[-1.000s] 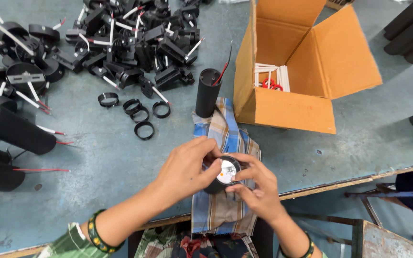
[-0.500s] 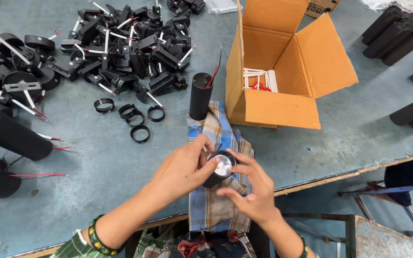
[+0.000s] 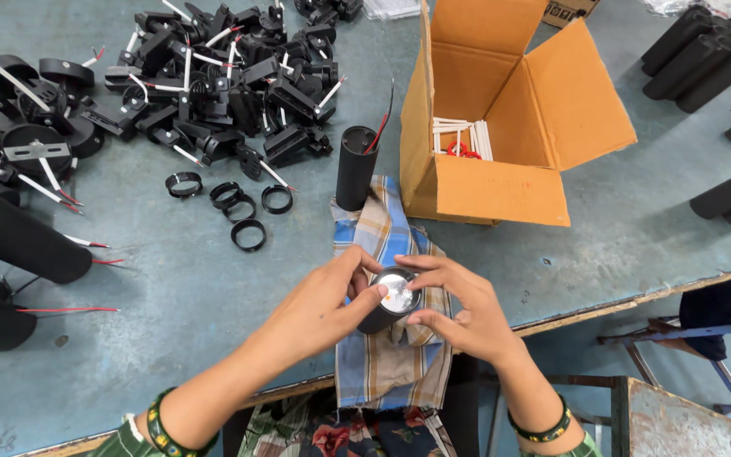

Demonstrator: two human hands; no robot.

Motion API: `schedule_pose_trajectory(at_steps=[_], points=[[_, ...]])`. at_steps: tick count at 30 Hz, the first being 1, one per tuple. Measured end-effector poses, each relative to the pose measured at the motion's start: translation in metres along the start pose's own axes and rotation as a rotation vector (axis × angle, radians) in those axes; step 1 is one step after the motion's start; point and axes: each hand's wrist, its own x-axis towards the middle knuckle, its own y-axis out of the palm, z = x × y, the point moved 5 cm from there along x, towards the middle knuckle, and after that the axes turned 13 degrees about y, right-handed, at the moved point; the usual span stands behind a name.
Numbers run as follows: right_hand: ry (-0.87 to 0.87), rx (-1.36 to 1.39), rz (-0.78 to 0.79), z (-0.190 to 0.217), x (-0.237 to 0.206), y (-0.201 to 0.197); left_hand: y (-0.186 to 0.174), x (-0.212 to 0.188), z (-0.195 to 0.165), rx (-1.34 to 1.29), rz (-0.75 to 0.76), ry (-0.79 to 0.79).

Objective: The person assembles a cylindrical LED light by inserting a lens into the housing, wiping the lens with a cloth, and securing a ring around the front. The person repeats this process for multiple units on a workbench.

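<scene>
A short black cylindrical lamp housing [image 3: 385,310] with a shiny round reflector face stands upright on a checked cloth [image 3: 392,360] near the table's front edge. My left hand [image 3: 319,309] wraps its left side, with the thumb across the rim. My right hand [image 3: 457,307] pinches the rim from the right with its fingertips. Another black tube [image 3: 355,167] with red and black wires stands just behind the cloth.
An open cardboard box [image 3: 501,182] with white strips inside stands at the right. A heap of black brackets [image 3: 222,76] lies at the back left, several black rings [image 3: 247,233] in front of it. Long black tubes [image 3: 23,237] lie at the left edge and the far right.
The camera view has shifted slightly. Both hands remain on the housing, with the fingers shifting around its rim.
</scene>
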Motion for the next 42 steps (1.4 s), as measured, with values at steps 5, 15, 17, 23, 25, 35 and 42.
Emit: schedule_pose_trajectory(at_steps=[5, 15, 17, 23, 25, 35, 42], points=[[-0.053, -0.221, -0.141, 0.011, 0.0, 0.004, -0.01, 0.015, -0.003, 0.151, 0.007, 0.083], [-0.114, -0.192, -0.218, 0.002, -0.002, 0.014, -0.014, 0.035, 0.01, 0.147, 0.001, -0.007], [-0.126, -0.199, -0.225, 0.0, -0.001, 0.014, -0.014, 0.036, 0.011, 0.136, -0.017, 0.017], [-0.151, -0.232, -0.253, 0.0, 0.0, 0.018, -0.013, 0.035, 0.014, 0.127, -0.056, 0.055], [-0.159, -0.214, -0.255, 0.001, -0.001, 0.019, -0.013, 0.034, 0.014, 0.117, -0.067, 0.05], [-0.078, -0.061, -0.303, -0.013, -0.02, 0.03, -0.008, 0.022, 0.019, 0.081, -0.04, 0.006], [0.217, 0.385, -0.267, -0.076, -0.041, 0.068, 0.007, -0.016, 0.031, -0.312, 0.048, 0.221]])
